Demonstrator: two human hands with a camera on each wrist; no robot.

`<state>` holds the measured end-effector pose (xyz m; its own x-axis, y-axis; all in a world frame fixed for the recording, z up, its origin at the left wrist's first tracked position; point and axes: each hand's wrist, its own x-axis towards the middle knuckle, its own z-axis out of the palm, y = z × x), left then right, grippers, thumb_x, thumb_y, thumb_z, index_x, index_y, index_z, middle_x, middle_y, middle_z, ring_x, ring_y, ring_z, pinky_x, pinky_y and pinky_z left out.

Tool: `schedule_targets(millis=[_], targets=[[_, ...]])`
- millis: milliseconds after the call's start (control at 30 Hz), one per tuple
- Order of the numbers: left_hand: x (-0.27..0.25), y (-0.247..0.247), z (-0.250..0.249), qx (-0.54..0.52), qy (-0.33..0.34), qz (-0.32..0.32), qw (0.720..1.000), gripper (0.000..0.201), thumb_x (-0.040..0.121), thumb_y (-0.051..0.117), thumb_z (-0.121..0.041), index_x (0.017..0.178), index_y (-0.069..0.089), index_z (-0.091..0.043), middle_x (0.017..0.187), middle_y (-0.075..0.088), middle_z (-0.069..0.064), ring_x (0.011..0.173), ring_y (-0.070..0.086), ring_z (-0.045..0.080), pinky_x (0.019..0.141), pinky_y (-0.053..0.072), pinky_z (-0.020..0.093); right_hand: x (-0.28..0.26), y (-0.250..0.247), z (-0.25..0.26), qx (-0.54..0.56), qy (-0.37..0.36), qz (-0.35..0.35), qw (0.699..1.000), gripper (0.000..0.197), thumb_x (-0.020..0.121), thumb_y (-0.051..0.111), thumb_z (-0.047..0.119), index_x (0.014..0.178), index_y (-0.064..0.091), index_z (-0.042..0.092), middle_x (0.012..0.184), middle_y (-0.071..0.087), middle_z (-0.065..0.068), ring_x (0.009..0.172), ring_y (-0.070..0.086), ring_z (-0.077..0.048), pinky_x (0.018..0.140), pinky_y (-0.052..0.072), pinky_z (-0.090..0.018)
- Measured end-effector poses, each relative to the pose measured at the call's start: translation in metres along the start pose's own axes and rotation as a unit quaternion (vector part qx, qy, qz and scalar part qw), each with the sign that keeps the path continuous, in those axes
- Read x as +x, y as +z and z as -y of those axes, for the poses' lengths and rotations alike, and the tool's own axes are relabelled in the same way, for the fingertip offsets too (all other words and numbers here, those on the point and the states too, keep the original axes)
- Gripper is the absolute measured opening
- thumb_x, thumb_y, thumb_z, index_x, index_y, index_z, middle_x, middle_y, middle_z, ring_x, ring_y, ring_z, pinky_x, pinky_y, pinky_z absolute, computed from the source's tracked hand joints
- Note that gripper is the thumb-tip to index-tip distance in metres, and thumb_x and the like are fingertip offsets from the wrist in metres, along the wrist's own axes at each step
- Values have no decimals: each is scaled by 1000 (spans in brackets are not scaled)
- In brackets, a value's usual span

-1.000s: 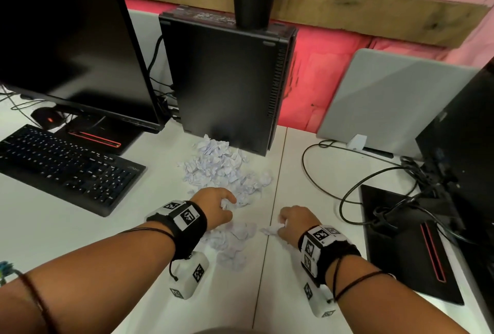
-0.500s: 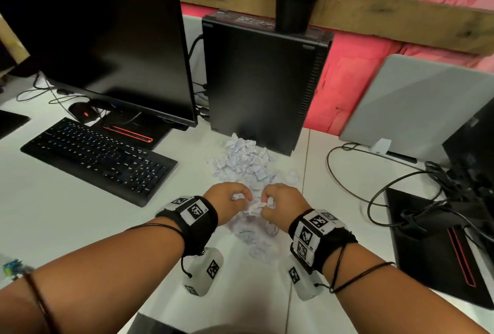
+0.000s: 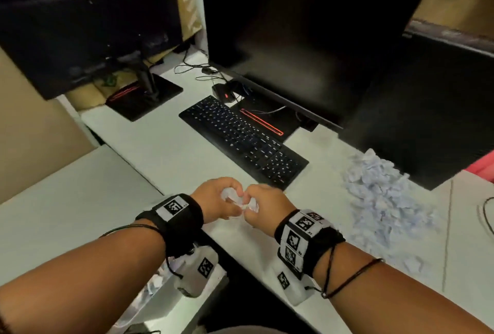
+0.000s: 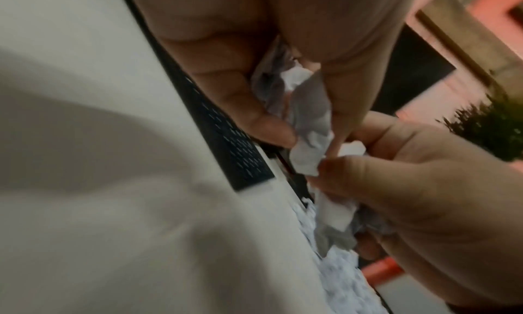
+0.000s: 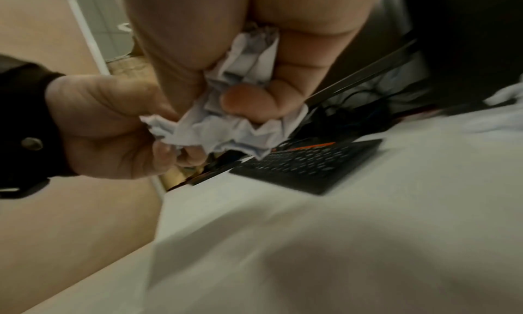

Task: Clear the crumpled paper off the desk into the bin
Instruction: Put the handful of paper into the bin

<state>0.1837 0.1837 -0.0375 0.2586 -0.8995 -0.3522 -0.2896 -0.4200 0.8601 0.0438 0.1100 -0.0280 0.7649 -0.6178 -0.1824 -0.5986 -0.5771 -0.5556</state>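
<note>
Both hands are pressed together above the desk's near edge, each gripping crumpled white paper (image 3: pixel 238 198). My left hand (image 3: pixel 217 198) curls its fingers round a wad (image 4: pixel 300 108), and my right hand (image 3: pixel 263 206) clutches another wad (image 5: pixel 234 122) beside it. A big pile of crumpled paper (image 3: pixel 379 194) lies on the white desk (image 3: pixel 165 152) to the right, in front of a black computer tower (image 3: pixel 427 109). Below my left wrist, past the desk edge, a clear bin liner with paper in it (image 3: pixel 149 291) shows; the bin itself is mostly hidden.
A black keyboard (image 3: pixel 243 141) lies just beyond my hands, with a black monitor (image 3: pixel 307 39) behind it and a mouse (image 3: pixel 223 91) near its stand. A second monitor (image 3: pixel 80 20) stands far left. A black cable (image 3: pixel 485 216) curls at the right edge.
My hands have gathered paper from the pile, lifted it and carried it left, away from the pile toward the desk's near edge. The head view has swung left.
</note>
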Motion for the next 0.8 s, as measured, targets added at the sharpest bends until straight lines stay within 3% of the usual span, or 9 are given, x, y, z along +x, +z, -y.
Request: schedule_targets(millis=[167, 300, 400, 467, 533, 633, 700, 733, 800], targets=[[-41, -90, 80, 0, -30, -79, 996, 43, 67, 70, 4, 65, 63, -38, 72, 59, -1, 59, 53, 10, 58, 48, 20, 49, 71, 84, -27, -68, 104, 992, 27, 85, 60, 17, 111, 56, 14, 118, 55, -8, 106, 55, -26, 87, 41, -27], [-72, -121, 138, -12, -93, -113, 989, 36, 71, 69, 7, 69, 60, -27, 54, 56, -13, 44, 46, -3, 50, 43, 12, 76, 130, 125, -43, -73, 190, 978, 28, 85, 61, 16, 112, 54, 12, 119, 55, -9, 109, 55, -27, 87, 44, -30], [-79, -117, 182, -8, -154, -136, 979, 32, 73, 69, -1, 71, 58, -31, 58, 56, -12, 43, 46, -4, 50, 41, 11, 90, 174, 133, -59, -58, 230, 970, 23, 87, 57, 16, 109, 56, 13, 119, 56, -8, 107, 57, -27, 78, 41, -26], [-77, -109, 209, 31, -178, -141, 973, 30, 75, 70, -12, 75, 54, -38, 70, 58, -11, 57, 51, 2, 60, 42, 13, 99, 199, 131, -73, -58, 254, 963, 27, 88, 56, 16, 115, 55, 13, 122, 55, -6, 112, 56, -24, 82, 40, -23], [-75, -99, 234, 46, -203, -129, 969, 24, 78, 68, -18, 90, 54, -34, 84, 56, -7, 72, 51, 10, 66, 39, 15, 108, 218, 130, -95, -66, 283, 952, 36, 90, 52, 15, 125, 52, 11, 128, 54, -6, 120, 52, -23, 90, 39, -22], [-74, -82, 261, 82, -251, -95, 960, 36, 79, 66, -28, 112, 53, -33, 106, 53, -5, 93, 53, 12, 79, 40, 15, 119, 237, 126, -147, -57, 301, 941, 37, 93, 48, 15, 129, 49, 6, 136, 48, -14, 128, 44, -28, 104, 34, -33], [-71, -72, 276, 127, -267, -65, 953, 47, 71, 64, -42, 116, 51, -37, 126, 48, -3, 114, 49, 17, 100, 38, 27, 122, 251, 120, -178, -46, 291, 939, 39, 92, 49, 18, 130, 47, 7, 137, 45, -15, 129, 41, -30, 106, 35, -36], [-70, -70, 279, 154, -270, -53, 949, 48, 70, 61, -47, 116, 50, -39, 130, 45, -4, 119, 46, 18, 105, 34, 33, 124, 259, 116, -188, -34, 290, 938, 41, 93, 49, 21, 132, 45, 8, 138, 42, -15, 130, 39, -31, 107, 34, -36], [-66, -68, 280, 184, -277, -41, 942, 43, 77, 58, -44, 118, 49, -39, 133, 44, -4, 123, 45, 19, 108, 31, 32, 124, 272, 109, -196, -6, 283, 939, 42, 95, 44, 29, 135, 41, 16, 141, 36, -14, 130, 37, -31, 107, 33, -37]])
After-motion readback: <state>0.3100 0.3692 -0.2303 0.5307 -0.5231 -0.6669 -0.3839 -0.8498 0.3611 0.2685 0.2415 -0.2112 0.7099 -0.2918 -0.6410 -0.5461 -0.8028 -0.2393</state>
